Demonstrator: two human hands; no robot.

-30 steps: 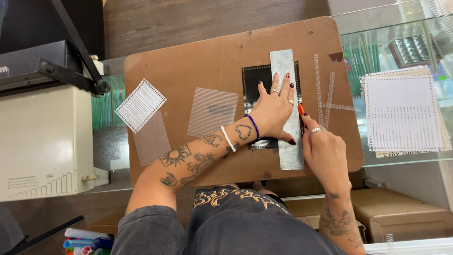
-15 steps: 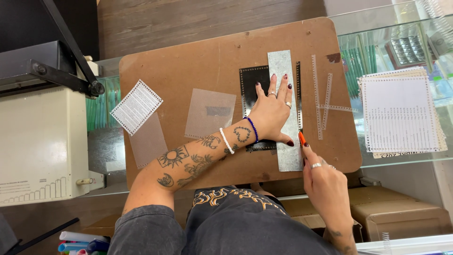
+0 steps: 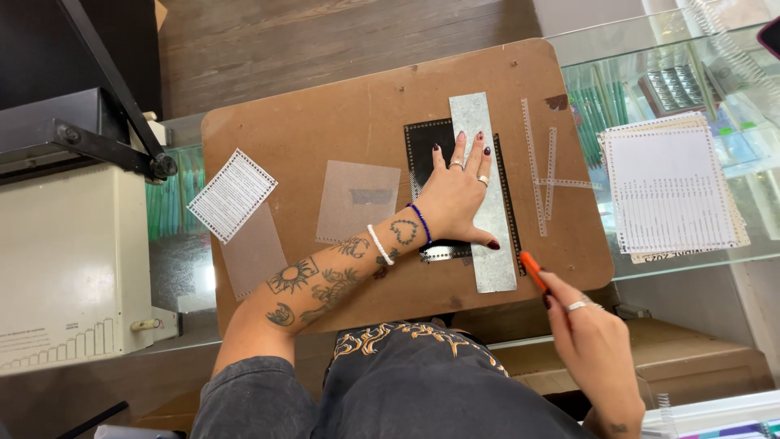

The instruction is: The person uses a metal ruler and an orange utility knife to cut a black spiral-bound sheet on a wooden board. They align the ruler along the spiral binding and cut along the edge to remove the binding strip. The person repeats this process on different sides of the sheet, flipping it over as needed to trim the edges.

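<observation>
Big machine: off to your left there's a cream-coloured machine (image 3: 65, 268) with a black lever arm (image 3: 106, 89) sticking up over it.
Loose sheets: a white punched card (image 3: 231, 195) hangs over the left edge of the brown board (image 3: 325, 122), with a clear plastic sheet (image 3: 252, 252) just under it and another clear sheet (image 3: 357, 201) further in on the board.
Left hand: your left hand (image 3: 459, 191) is pressed flat, fingers spread, on the metal ruler (image 3: 485, 195), so it's pinning it down rather than gripping anything.
Black sheet: the black punched sheet (image 3: 424, 146) sits mid-board under the ruler and your palm, its dotted edge poking out on both sides of the ruler.
Ruler: it runs up and down the board, its bottom end close to the board's near edge.
Right hand: your right hand (image 3: 597, 345) is below the board's near right corner, fingers closed around an orange knife (image 3: 532, 267).
Knife: its tip sits just right of the ruler's bottom end; can't tell if it's touching the board.
Offcuts: thin clear punched strips (image 3: 543, 175) lie crossed on the board right of the ruler.
Paper stack: further right, a stack of white punched pages (image 3: 670, 191) rests on the glass counter (image 3: 617, 73).
</observation>
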